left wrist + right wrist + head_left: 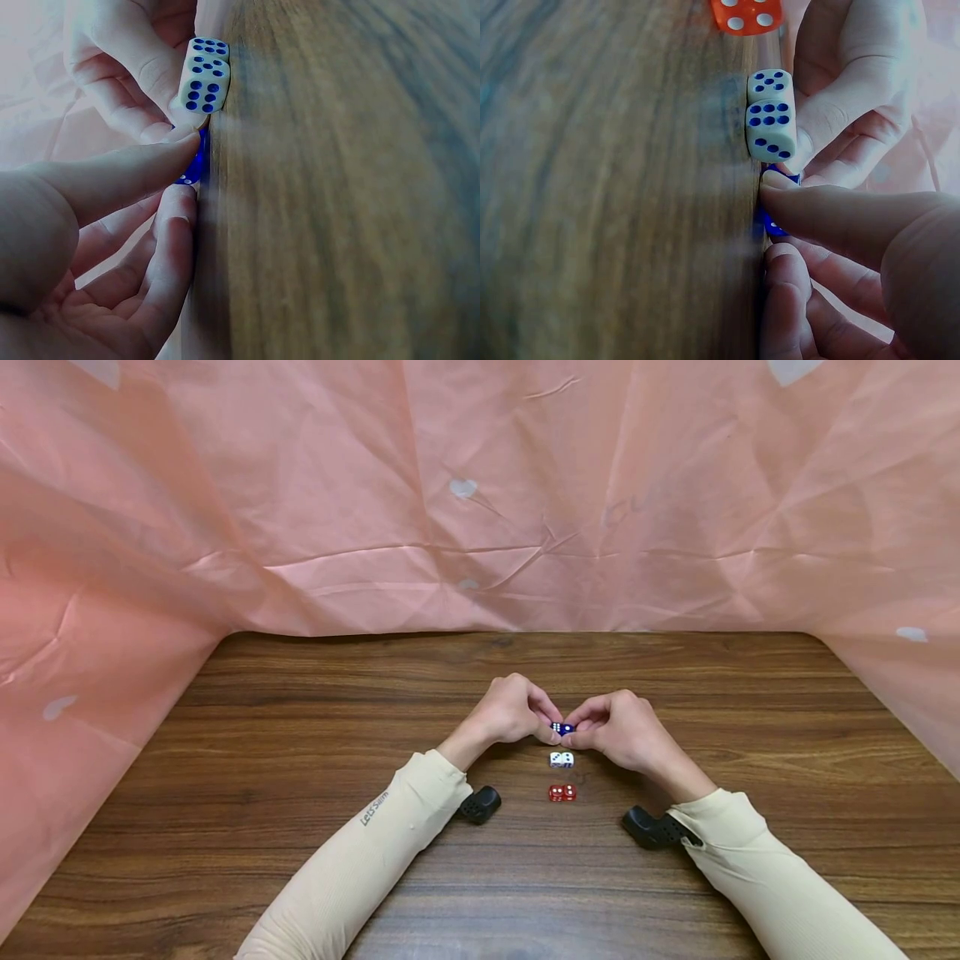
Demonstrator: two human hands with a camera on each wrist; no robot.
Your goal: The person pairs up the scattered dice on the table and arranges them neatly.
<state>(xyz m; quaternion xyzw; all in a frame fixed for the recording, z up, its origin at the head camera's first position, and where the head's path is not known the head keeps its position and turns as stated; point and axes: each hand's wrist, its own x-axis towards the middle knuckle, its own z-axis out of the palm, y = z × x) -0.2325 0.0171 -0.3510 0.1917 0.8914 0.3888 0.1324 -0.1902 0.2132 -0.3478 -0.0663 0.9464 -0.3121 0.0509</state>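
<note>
Two blue dice (562, 728) with white dots sit side by side on the wooden table. My left hand (513, 708) pinches the left blue die between thumb and fingers. From the other side, my right hand (626, 727) pinches the right blue die. In the left wrist view the thumb covers much of a blue die (196, 166); the right wrist view shows another blue die (776, 227) mostly behind the thumb. Just nearer than the hands, two white dice (561, 760) with blue dots stand together. Nearer still is a pair of red dice (562, 792) with white dots.
The wood-grain table (300, 718) ends at a pink cloth (337, 493) that hangs behind it and along both sides. Black devices (480, 805) are worn at both wrists, by the cream sleeves (375, 860), low over the tabletop.
</note>
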